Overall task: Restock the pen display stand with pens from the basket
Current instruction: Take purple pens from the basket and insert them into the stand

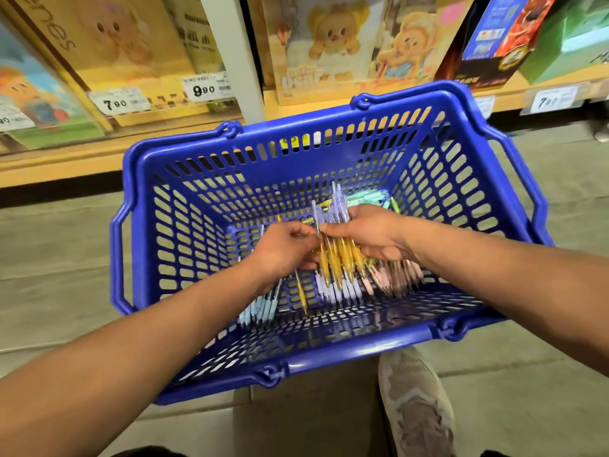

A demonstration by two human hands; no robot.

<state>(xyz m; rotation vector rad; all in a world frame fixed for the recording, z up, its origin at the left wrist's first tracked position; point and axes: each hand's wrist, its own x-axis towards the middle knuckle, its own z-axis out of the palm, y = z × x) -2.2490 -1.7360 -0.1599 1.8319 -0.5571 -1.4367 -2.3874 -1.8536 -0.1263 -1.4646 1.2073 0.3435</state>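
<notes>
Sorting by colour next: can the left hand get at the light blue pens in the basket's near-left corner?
Probably yes. The light blue pens lie uncovered just below the left hand, though it is already pinching a pen.

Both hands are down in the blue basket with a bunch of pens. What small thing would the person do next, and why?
Probably the left hand tucks the pen it is pinching into the yellow-and-lilac bundle gripped by the right hand, squaring it up before lifting. Both hands meet at the bundle, loose pens still lie in the basket, and no display stand is in view yet.
</notes>
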